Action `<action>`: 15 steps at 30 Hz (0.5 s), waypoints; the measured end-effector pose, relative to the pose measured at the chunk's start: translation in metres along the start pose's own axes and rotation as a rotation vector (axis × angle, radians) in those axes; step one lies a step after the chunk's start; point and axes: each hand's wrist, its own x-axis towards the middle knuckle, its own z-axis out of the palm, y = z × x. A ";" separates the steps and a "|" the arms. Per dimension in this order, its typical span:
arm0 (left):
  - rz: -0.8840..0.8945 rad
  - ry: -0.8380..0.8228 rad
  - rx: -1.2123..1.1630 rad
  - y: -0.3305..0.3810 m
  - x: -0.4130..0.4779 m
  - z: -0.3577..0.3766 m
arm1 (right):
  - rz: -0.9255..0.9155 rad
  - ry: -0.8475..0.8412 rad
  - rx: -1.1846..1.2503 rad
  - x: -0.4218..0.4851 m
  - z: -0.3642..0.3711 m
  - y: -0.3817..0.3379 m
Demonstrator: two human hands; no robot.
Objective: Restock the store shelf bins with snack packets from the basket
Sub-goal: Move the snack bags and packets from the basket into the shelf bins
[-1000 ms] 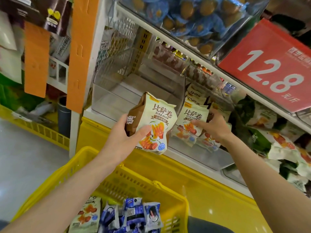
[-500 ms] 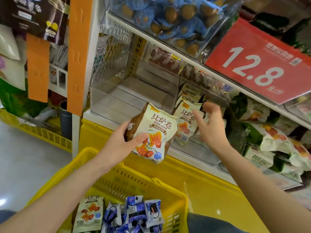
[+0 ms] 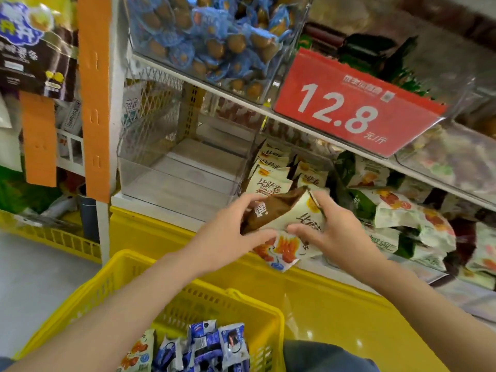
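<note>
A cream and brown snack packet (image 3: 279,224) with red sausage art is held in front of the lower shelf by both hands. My left hand (image 3: 228,237) grips its brown left side, and my right hand (image 3: 330,234) grips its right side. Just behind stands a clear bin (image 3: 308,159) with several matching cream packets (image 3: 271,181). To its left is a clear bin (image 3: 171,170) with nothing visible inside. The yellow basket (image 3: 112,280) below holds an orange-printed packet (image 3: 137,350) and several blue packets (image 3: 212,345).
A red price sign (image 3: 354,106) reading 12.8 hangs on the upper shelf edge. Above it, a bin of blue-wrapped snacks (image 3: 212,36). Green and white packets (image 3: 397,210) fill the bins at right. An orange upright (image 3: 94,98) and a yellow shelf base (image 3: 322,291) border the bins.
My right hand left the packets in the bin and came back to grip the packet's right side. The packet tilted and shifted right in front of the cream-packet bin.
</note>
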 end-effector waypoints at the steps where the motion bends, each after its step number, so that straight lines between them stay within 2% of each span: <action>1: 0.017 -0.012 0.069 0.004 0.013 0.004 | 0.019 0.077 -0.050 0.001 -0.012 0.008; 4: 0.073 0.022 0.374 0.005 0.047 0.015 | 0.076 0.265 -0.245 0.013 -0.042 0.040; 7: 0.057 -0.050 0.567 -0.013 0.067 0.029 | 0.136 0.337 -0.425 0.032 -0.053 0.068; 10: 0.135 -0.064 0.814 -0.037 0.077 0.041 | 0.132 0.269 -0.524 0.050 -0.037 0.081; 13: 0.226 0.035 0.909 -0.050 0.084 0.045 | 0.132 0.129 -0.585 0.070 -0.014 0.093; 15: 0.290 0.070 0.949 -0.053 0.086 0.046 | 0.198 0.042 -0.615 0.085 -0.004 0.100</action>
